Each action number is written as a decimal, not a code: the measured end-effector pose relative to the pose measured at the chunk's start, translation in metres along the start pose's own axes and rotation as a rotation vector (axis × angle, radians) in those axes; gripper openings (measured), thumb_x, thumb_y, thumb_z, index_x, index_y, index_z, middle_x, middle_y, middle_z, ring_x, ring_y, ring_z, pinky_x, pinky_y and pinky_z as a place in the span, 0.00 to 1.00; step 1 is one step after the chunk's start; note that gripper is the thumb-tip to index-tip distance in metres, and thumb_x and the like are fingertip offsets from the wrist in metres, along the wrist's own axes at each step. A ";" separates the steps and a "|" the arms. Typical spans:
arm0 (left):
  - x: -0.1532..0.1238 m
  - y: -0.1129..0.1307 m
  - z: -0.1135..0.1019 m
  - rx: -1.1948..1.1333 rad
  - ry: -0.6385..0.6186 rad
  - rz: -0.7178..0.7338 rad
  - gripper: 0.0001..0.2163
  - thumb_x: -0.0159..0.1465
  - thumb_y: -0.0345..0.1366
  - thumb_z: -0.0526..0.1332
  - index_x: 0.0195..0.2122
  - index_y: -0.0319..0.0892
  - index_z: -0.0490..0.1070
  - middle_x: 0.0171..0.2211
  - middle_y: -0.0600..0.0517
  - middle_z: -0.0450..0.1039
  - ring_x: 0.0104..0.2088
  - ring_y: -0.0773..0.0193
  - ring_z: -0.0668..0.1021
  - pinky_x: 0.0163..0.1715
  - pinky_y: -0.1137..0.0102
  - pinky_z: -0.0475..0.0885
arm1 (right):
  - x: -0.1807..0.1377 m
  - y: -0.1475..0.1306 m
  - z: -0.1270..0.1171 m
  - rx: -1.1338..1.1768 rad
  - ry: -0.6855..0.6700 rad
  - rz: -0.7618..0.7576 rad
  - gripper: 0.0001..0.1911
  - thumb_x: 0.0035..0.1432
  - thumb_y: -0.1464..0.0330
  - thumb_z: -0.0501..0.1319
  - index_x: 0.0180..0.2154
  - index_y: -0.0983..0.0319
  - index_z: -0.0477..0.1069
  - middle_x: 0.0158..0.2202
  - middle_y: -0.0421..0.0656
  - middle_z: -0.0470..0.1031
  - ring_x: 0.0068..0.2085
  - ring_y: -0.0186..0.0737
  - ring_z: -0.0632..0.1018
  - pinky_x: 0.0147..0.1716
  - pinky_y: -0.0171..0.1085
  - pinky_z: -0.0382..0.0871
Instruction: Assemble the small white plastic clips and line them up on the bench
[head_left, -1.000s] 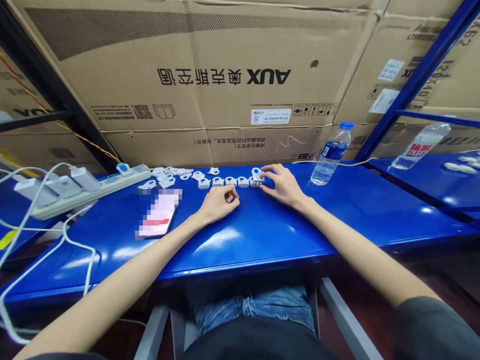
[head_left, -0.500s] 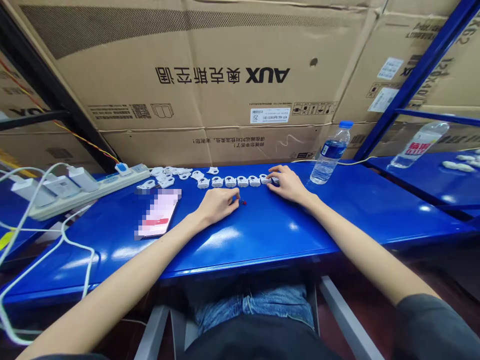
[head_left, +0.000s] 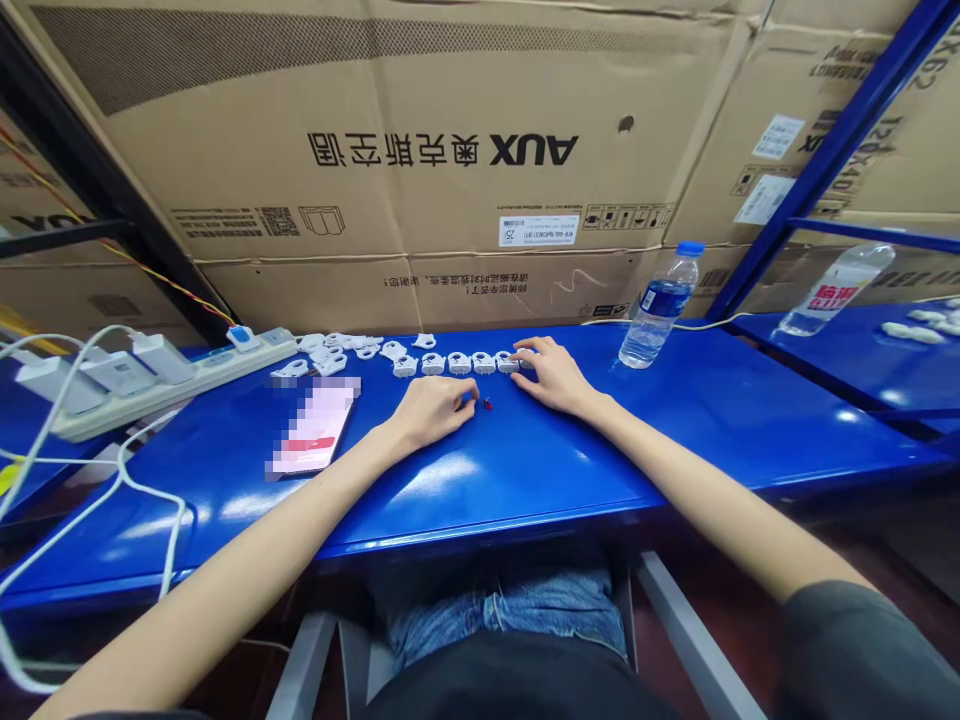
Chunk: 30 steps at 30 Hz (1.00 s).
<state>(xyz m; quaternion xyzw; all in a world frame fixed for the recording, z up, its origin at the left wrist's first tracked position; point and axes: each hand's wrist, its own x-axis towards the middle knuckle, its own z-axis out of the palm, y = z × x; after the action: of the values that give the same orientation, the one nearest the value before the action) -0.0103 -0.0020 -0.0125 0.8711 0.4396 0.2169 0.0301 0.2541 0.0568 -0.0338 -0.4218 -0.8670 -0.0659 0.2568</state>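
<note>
Several white plastic clip-like pieces, each with a ring, stand in a row (head_left: 459, 363) across the blue tabletop. At the row's right end is my right hand (head_left: 553, 375), its thumb and fingers closed around the end piece (head_left: 526, 358), which they partly cover. My left hand (head_left: 435, 408) rests in front of the row with its fingers curled into a pinch; anything inside them is hidden. Just right of its fingertips lies a tiny red and dark part (head_left: 488, 405). More loose white pieces (head_left: 330, 352) lie in a heap at the back left.
A phone (head_left: 319, 425) lies left of my left hand. Chargers and white cables run from a power strip (head_left: 202, 375) at the left. Behind my right hand stands a water bottle (head_left: 655, 310); another bottle (head_left: 836, 290) is farther right. Large cardboard boxes (head_left: 450, 60) wall the back.
My right hand has moved a little left along the row, now covering pieces that showed before. My left hand has hardly moved, and the red part stays beside it.
</note>
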 end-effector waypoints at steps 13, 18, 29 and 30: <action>0.002 0.000 -0.003 0.020 0.069 -0.098 0.08 0.65 0.33 0.59 0.41 0.45 0.78 0.23 0.54 0.72 0.26 0.61 0.74 0.29 0.68 0.58 | 0.002 -0.007 -0.007 0.115 0.107 -0.051 0.14 0.65 0.64 0.64 0.52 0.58 0.78 0.59 0.50 0.76 0.59 0.56 0.74 0.56 0.55 0.71; 0.002 -0.002 0.002 -0.135 0.185 -0.204 0.07 0.65 0.36 0.59 0.40 0.45 0.77 0.21 0.57 0.70 0.24 0.63 0.73 0.29 0.69 0.61 | 0.000 -0.021 -0.017 0.140 0.168 -0.123 0.14 0.66 0.64 0.64 0.52 0.56 0.77 0.59 0.50 0.76 0.59 0.54 0.74 0.58 0.55 0.70; 0.007 0.001 0.006 -0.550 0.252 -0.310 0.09 0.60 0.40 0.63 0.39 0.42 0.76 0.17 0.61 0.66 0.21 0.67 0.68 0.28 0.70 0.63 | -0.002 -0.044 -0.024 0.105 0.170 -0.283 0.13 0.69 0.65 0.61 0.53 0.57 0.77 0.57 0.50 0.78 0.58 0.53 0.75 0.56 0.53 0.70; 0.007 0.002 0.006 -0.564 0.252 -0.314 0.09 0.60 0.39 0.63 0.38 0.42 0.76 0.18 0.61 0.65 0.20 0.67 0.67 0.28 0.70 0.63 | -0.003 -0.045 -0.024 0.106 0.160 -0.286 0.13 0.69 0.65 0.61 0.53 0.57 0.77 0.57 0.50 0.78 0.58 0.53 0.75 0.56 0.53 0.70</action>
<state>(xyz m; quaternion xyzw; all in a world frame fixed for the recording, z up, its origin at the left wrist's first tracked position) -0.0030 0.0034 -0.0148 0.7165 0.4914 0.4283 0.2483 0.2302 0.0183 -0.0099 -0.2734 -0.8973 -0.0893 0.3348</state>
